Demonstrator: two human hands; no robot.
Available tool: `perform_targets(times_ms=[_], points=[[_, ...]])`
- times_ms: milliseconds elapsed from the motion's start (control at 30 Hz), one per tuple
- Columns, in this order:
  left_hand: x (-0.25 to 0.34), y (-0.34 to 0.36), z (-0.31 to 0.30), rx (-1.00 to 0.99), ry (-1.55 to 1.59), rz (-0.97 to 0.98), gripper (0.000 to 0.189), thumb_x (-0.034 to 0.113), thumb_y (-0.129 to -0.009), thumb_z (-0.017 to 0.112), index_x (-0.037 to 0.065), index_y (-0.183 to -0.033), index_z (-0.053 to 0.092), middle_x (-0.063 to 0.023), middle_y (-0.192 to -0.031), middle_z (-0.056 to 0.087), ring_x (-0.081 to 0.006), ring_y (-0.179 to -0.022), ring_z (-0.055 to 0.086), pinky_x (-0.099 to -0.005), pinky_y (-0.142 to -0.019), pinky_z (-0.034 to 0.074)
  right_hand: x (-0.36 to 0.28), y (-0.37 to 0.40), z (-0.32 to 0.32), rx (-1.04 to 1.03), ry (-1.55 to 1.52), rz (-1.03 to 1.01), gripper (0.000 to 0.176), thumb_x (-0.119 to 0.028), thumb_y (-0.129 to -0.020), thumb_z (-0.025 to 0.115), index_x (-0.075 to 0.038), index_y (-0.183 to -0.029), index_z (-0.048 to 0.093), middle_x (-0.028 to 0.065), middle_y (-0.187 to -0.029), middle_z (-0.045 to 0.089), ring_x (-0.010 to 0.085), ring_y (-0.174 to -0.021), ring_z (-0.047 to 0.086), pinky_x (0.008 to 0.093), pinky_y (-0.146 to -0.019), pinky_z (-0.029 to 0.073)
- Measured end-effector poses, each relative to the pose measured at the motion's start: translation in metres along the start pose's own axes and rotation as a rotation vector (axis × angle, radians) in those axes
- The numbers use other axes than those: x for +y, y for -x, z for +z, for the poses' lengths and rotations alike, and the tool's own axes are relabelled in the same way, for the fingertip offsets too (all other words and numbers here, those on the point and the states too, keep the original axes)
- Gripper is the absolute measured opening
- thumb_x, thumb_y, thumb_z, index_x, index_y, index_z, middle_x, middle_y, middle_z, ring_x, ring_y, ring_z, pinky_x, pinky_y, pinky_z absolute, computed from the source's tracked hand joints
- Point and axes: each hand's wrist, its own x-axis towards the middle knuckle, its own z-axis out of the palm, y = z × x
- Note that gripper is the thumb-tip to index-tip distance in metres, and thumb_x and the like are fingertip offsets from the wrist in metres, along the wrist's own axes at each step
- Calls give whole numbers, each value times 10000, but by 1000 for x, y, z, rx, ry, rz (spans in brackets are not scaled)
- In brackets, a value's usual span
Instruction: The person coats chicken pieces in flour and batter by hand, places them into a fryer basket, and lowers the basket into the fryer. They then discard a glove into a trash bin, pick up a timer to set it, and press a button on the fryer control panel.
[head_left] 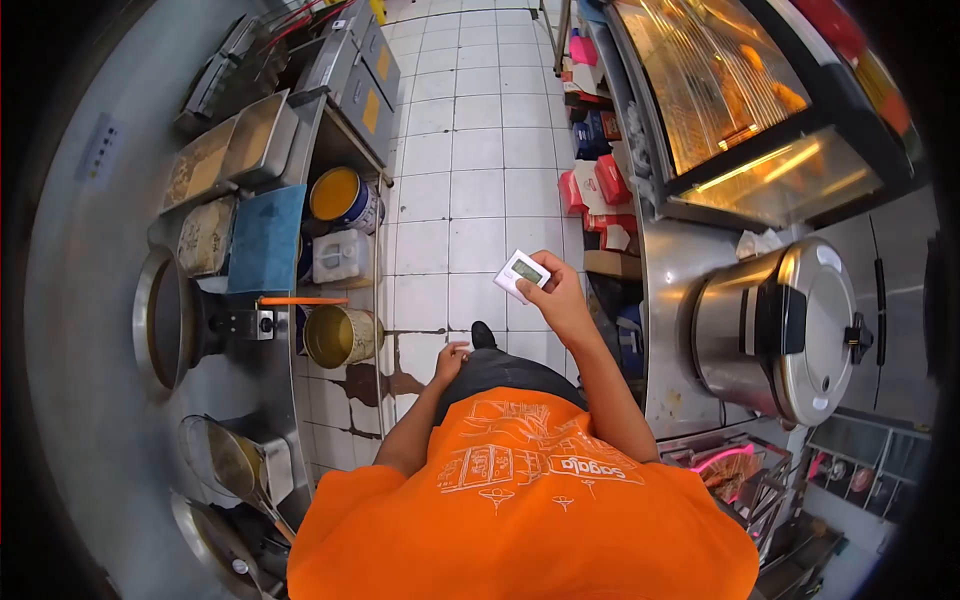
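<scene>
My right hand (562,298) is raised in front of me and holds a small white digital timer (522,275) with a grey screen, above the white tiled floor. My left hand (452,358) hangs low by my waist with loosely curled fingers, and nothing shows in it. My orange printed shirt (520,500) fills the bottom of the view. A dark shoe (483,335) shows just beyond my waist.
A steel counter (110,330) on the left carries metal trays (230,150), a blue board (265,240) and a round well. Under it stand two buckets (343,335) and a white jug (340,257). On the right are a large steel cooker (790,330), a lit warming case (740,90) and red boxes (600,185).
</scene>
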Motion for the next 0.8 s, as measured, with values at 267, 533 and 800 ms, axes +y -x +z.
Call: perform_targets(times_ms=[267, 533, 800], points=[[283, 41, 3, -98, 346, 136, 292, 240, -1029, 463, 27, -1169, 606, -40, -938, 637, -128, -913, 612, -291, -791, 487, 18, -57, 37, -115, 149, 80, 172, 0, -824, 683, -10, -969, 592, 9, -877, 638, 57, -820, 597, 218, -718, 487], [368, 61, 12, -83, 535, 107, 436, 354, -1054, 410, -30, -1143, 595, -125, -958, 696, -190, -896, 665, -310, -802, 501, 35, -90, 42, -314, 197, 191, 158, -4, -828, 675, 2, -969, 603, 8, -861, 645, 53, -782, 606, 222, -682, 501], [371, 59, 49, 189, 613, 85, 462, 403, -1032, 469, -19, -1105, 645, -98, -947, 702, -152, -921, 663, -274, -805, 499, 32, -131, 25, -538, 175, 193, 160, 3, -823, 664, 2, -972, 606, 22, -864, 651, 80, -803, 617, 244, -728, 515]])
